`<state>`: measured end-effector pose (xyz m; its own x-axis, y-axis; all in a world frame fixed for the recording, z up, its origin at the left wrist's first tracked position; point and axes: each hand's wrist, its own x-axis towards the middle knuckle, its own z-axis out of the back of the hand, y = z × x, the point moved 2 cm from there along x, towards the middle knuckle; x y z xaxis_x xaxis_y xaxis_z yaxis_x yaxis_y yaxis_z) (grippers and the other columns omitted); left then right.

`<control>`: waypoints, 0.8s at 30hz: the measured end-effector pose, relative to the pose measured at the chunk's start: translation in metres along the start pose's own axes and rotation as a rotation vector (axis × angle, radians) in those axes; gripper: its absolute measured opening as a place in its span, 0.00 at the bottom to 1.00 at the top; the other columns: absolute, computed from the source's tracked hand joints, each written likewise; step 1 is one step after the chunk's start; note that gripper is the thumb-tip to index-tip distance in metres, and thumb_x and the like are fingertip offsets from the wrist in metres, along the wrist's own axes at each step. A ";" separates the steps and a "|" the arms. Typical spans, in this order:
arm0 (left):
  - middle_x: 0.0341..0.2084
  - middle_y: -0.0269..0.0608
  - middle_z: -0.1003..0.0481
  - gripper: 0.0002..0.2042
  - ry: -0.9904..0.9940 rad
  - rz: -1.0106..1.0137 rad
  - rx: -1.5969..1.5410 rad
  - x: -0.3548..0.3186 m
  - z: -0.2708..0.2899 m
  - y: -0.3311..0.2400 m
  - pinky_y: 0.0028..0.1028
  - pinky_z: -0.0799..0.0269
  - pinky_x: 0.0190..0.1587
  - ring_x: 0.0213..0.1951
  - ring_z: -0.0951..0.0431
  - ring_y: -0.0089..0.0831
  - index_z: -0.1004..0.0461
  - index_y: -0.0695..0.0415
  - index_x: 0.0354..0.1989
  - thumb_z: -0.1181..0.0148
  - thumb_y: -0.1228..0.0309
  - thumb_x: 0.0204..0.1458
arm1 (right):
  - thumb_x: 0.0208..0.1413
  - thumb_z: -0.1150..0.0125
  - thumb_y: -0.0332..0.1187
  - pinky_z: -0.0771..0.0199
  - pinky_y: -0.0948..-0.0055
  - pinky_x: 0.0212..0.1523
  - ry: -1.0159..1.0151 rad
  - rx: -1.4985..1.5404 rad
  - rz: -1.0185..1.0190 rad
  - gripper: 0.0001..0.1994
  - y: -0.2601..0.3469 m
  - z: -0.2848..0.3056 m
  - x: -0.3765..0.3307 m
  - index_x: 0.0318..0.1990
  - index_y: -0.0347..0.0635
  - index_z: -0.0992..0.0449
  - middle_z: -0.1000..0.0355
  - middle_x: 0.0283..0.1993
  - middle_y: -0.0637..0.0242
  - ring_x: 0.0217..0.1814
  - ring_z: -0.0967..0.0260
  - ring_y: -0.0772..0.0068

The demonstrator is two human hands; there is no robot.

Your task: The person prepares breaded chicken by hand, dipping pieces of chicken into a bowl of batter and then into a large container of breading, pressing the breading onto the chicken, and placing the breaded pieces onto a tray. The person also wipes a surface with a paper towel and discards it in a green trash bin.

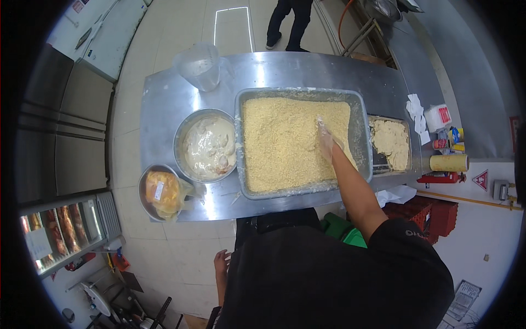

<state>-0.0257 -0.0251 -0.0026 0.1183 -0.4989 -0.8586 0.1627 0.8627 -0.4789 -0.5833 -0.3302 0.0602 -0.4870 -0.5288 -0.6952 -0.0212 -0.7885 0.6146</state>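
Observation:
A large grey plastic tub (239,153) filled with pale yellow breadcrumbs (285,142) stands in the middle of the steel table. My right hand (326,143), in a clear plastic glove, reaches into its right part. Those fingers point away from me, look stretched out and carry crumbs; their tips rest on or slightly in the crumbs. Low beside my body hangs my left hand (221,263), empty, with fingers loosely apart. Left of the tub is a steel bowl (178,143) of creamy white batter (208,143) with lumps in it. Right of it, a metal tray (408,131) holds crumb-coated pieces (391,143).
A smaller steel bowl (143,205) holds a bag of orange-yellow food (163,192) at the near left. A clear measuring jug (200,68) stands at the far left of the steel table (159,104). Beyond are another person's legs (290,24). Red crates (438,216) sit at right.

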 end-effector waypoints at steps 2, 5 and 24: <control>0.35 0.42 0.25 0.15 -0.029 -0.086 0.050 -0.007 0.011 0.008 0.24 0.33 0.24 0.25 0.26 0.27 0.33 0.54 0.47 0.56 0.61 0.57 | 0.53 0.65 0.65 0.44 0.62 0.60 0.196 0.249 0.131 0.39 -0.009 -0.010 0.016 0.63 0.44 0.45 0.43 0.63 0.62 0.63 0.45 0.61; 0.36 0.42 0.25 0.15 -0.092 -0.161 0.080 -0.013 0.022 0.003 0.24 0.33 0.24 0.25 0.26 0.27 0.34 0.54 0.47 0.55 0.61 0.56 | 0.54 0.58 0.62 0.39 0.61 0.57 0.493 0.743 -0.064 0.35 -0.008 -0.014 0.018 0.60 0.44 0.42 0.40 0.61 0.62 0.59 0.41 0.61; 0.35 0.41 0.25 0.15 -0.066 -0.066 0.000 -0.004 0.007 -0.020 0.26 0.32 0.28 0.30 0.26 0.28 0.33 0.54 0.47 0.55 0.60 0.56 | 0.53 0.45 0.45 0.30 0.70 0.48 0.544 0.243 0.446 0.22 0.051 0.083 -0.068 0.51 0.42 0.30 0.30 0.49 0.67 0.48 0.31 0.69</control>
<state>-0.0230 -0.0410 0.0116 0.1718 -0.5588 -0.8113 0.1720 0.8279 -0.5338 -0.6233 -0.3085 0.1699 0.0057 -0.9128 -0.4083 -0.1460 -0.4047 0.9027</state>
